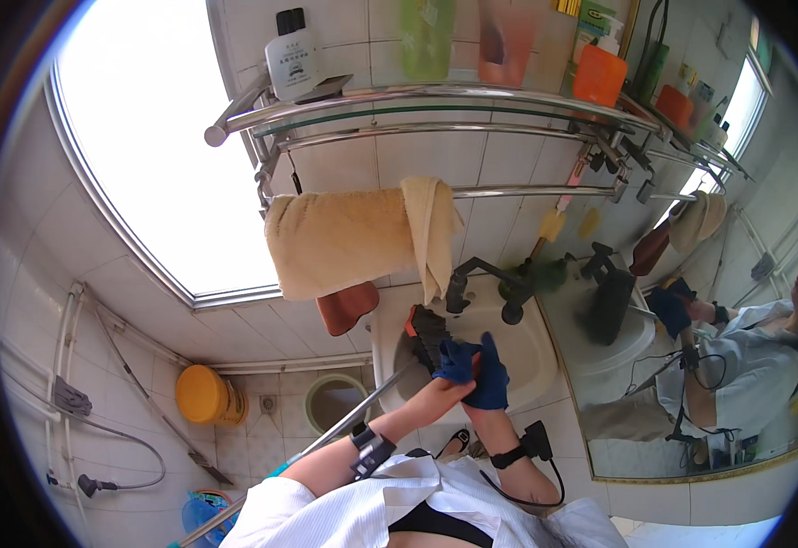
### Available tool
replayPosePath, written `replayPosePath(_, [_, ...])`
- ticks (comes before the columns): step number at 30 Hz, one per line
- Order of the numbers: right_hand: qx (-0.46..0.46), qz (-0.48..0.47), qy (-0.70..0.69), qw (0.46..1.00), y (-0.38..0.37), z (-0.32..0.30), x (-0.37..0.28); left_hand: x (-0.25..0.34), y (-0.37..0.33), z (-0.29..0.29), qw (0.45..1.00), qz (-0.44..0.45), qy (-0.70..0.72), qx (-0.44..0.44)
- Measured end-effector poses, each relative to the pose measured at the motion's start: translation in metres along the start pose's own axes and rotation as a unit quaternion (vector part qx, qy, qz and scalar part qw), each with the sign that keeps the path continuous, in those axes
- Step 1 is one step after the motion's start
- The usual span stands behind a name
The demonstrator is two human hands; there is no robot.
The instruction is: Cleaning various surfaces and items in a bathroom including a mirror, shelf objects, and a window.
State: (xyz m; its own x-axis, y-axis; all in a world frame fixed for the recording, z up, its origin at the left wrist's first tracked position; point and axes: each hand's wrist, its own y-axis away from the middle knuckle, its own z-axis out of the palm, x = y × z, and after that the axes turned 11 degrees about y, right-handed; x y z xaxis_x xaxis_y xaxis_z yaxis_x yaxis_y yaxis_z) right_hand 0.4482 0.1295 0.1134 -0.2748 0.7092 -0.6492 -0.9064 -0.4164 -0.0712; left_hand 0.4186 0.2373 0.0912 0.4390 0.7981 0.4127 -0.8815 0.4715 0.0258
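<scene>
My left hand (465, 373) and my right hand (487, 382) meet over the near side of a white washbasin (538, 365). Dark blue fabric (454, 361) bunches at my left fingers, which appear closed on it. Similar blue fabric covers my right hand, hiding its fingers; I cannot tell whether it is glove or cloth. Just beyond, a black head with red edging (429, 331) rests in the basin. A metal pole (344, 422) slants from the lower left, past my left forearm, toward that head. A dark faucet (486, 269) stands at the basin's back.
A beige towel (344, 239) hangs from a metal rack (435, 93) with bottles. A mirror (627, 402) borders the basin's right. On the floor at left are a yellow bucket (205, 395), a pale bucket (310, 402) and a blue container (200, 516). A hose (157, 447) hangs by the wall.
</scene>
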Motion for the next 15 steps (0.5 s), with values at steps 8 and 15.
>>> replayPosePath(8, [-0.034, -0.260, 0.193, 0.946, -0.094, 0.038, -0.156, 0.105, 0.058, 0.052, 0.875, 0.228, -0.412, 0.112])
replayPosePath(15, [0.282, -0.413, 0.827, 0.257, -0.220, -0.097, -0.218, 0.107, 0.058, 0.027, 0.897, 0.190, -0.370, 0.148])
